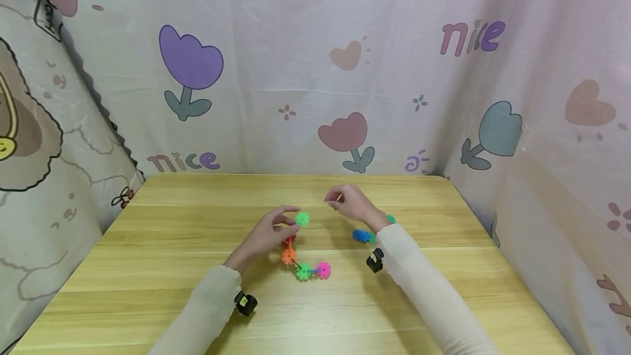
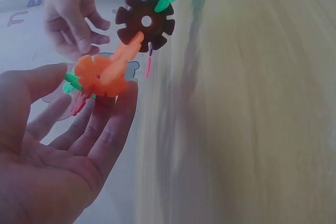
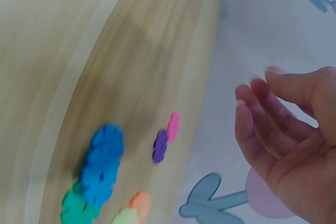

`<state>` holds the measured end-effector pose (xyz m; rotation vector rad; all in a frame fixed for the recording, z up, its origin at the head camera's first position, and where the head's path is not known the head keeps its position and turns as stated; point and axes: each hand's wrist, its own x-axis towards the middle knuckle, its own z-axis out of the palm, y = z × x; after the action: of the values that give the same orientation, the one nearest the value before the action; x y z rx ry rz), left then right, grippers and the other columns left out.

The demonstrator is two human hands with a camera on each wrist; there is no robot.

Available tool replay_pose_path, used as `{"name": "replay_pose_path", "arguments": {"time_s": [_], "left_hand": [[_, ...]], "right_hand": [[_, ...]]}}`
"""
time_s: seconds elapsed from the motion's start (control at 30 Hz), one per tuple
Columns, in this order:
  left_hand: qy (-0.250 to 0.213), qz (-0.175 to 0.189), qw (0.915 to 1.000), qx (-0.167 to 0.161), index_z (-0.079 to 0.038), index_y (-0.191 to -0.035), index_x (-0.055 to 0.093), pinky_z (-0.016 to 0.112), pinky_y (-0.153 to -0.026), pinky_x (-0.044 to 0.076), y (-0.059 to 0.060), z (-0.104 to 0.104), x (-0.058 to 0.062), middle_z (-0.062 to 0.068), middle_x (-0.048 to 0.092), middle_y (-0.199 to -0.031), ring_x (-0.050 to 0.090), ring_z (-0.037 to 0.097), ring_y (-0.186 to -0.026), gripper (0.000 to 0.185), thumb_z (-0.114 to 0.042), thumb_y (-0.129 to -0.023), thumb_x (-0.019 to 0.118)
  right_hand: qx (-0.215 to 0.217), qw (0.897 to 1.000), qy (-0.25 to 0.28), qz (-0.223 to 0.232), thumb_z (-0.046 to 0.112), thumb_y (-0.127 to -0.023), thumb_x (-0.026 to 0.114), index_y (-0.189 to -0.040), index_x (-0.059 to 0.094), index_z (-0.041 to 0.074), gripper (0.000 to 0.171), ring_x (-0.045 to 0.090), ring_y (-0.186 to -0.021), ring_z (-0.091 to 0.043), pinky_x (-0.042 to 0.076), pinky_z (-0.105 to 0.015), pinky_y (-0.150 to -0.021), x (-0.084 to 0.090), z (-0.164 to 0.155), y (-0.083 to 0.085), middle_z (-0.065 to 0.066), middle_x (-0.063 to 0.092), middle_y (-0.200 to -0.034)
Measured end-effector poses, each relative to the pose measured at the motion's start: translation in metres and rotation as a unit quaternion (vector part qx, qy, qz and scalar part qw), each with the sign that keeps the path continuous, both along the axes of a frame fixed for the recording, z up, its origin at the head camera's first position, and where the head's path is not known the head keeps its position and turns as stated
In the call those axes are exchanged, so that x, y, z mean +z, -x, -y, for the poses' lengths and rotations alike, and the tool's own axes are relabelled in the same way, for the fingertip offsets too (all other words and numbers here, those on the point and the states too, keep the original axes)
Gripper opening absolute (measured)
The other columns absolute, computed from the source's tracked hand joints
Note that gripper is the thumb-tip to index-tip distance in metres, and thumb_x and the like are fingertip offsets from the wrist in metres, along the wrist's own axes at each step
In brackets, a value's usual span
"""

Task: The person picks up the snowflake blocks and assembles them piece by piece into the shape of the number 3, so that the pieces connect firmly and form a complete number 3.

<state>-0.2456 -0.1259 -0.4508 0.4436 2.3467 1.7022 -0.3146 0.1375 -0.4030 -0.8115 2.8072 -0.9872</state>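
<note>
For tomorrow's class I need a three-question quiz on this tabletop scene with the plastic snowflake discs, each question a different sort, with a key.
1. True or false: the left hand holds up a linked chain of discs.
2. Which disc colour sits at the top of the chain, by the left fingertips? A) green B) blue C) pink
3. Fill in: the loose blue discs lie on the wooden table just beside the ____ forearm.

Key
1. True; its fingers pinch the chain near the top.
2. A, the green disc.
3. Right; the right hand is raised above the table with fingers relaxed.
</note>
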Motion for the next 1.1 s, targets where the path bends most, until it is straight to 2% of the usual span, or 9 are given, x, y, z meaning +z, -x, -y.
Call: {"name": "replay_pose_path", "arguments": {"time_s": [0.1,0.3,0.47,0.6,0.7,0.87,1.1], "left_hand": [[0.0,-0.009,0.9999,-0.012,-0.017,-0.15,0.051,0.036,-0.076,0.061,-0.001,0.001,-0.001,0.021,0.065,-0.126,0.073,0.034,-0.1,0.048,-0.024,-0.105,0.063],[0.003,-0.02,0.9995,-0.026,-0.015,-0.148,0.052,0.039,-0.074,0.062,-0.002,0.002,-0.001,0.025,0.063,-0.127,0.073,0.027,-0.09,0.044,-0.023,-0.106,0.061],[0.0,-0.019,0.9994,-0.029,-0.014,-0.148,0.053,0.042,-0.074,0.063,-0.002,0.002,-0.002,0.027,0.062,-0.127,0.072,0.027,-0.089,0.044,-0.022,-0.105,0.061],[0.003,-0.02,0.9994,-0.028,-0.015,-0.146,0.054,0.041,-0.073,0.063,-0.002,0.002,-0.002,0.026,0.062,-0.127,0.073,0.028,-0.09,0.042,-0.022,-0.105,0.062],[0.0,-0.018,0.9993,-0.031,-0.015,-0.146,0.054,0.041,-0.073,0.063,-0.002,0.001,-0.003,0.027,0.062,-0.128,0.073,0.031,-0.091,0.042,-0.023,-0.105,0.062],[-0.006,-0.017,0.9992,-0.036,-0.014,-0.146,0.054,0.041,-0.072,0.063,-0.002,0.0,-0.003,0.031,0.061,-0.129,0.072,0.039,-0.092,0.042,-0.021,-0.105,0.061],[-0.003,-0.015,0.9993,-0.034,-0.014,-0.147,0.053,0.04,-0.072,0.063,-0.002,-0.001,-0.003,0.03,0.062,-0.128,0.073,0.038,-0.093,0.043,-0.02,-0.105,0.061]], "right_hand": [[-0.003,1.0,-0.02,-0.002,0.005,-0.098,0.069,-0.103,0.076,0.0,0.01,0.068,-0.08,-0.019,0.058,-0.028,-0.073,-0.002,-0.009,0.004,-0.014,0.075,-0.097],[0.015,0.998,-0.068,0.007,-0.007,-0.091,0.07,-0.101,0.076,-0.005,0.012,0.071,-0.09,-0.022,0.062,-0.035,-0.085,-0.006,-0.027,0.004,-0.015,0.076,-0.099],[0.02,0.992,-0.111,0.047,-0.006,-0.087,0.075,-0.095,0.076,0.0,0.01,0.066,-0.085,-0.017,0.06,-0.031,-0.082,-0.007,-0.039,0.002,-0.009,0.075,-0.093],[-0.001,0.984,-0.136,0.114,-0.002,-0.083,0.083,-0.091,0.075,0.007,0.015,0.062,-0.085,-0.015,0.058,-0.031,-0.081,-0.008,-0.046,-0.002,-0.003,0.071,-0.093],[-0.006,0.978,-0.148,0.144,-0.004,-0.078,0.085,-0.09,0.073,0.008,0.021,0.061,-0.084,-0.016,0.058,-0.031,-0.08,-0.009,-0.051,-0.005,-0.003,0.07,-0.092],[0.006,0.975,-0.156,0.159,-0.007,-0.075,0.087,-0.09,0.071,0.007,0.026,0.061,-0.082,-0.016,0.057,-0.028,-0.077,-0.014,-0.058,-0.006,-0.005,0.07,-0.091],[0.011,0.976,-0.143,0.161,-0.008,-0.077,0.085,-0.088,0.072,0.006,0.022,0.06,-0.081,-0.015,0.057,-0.027,-0.075,-0.016,-0.062,-0.006,-0.005,0.07,-0.089]]}}
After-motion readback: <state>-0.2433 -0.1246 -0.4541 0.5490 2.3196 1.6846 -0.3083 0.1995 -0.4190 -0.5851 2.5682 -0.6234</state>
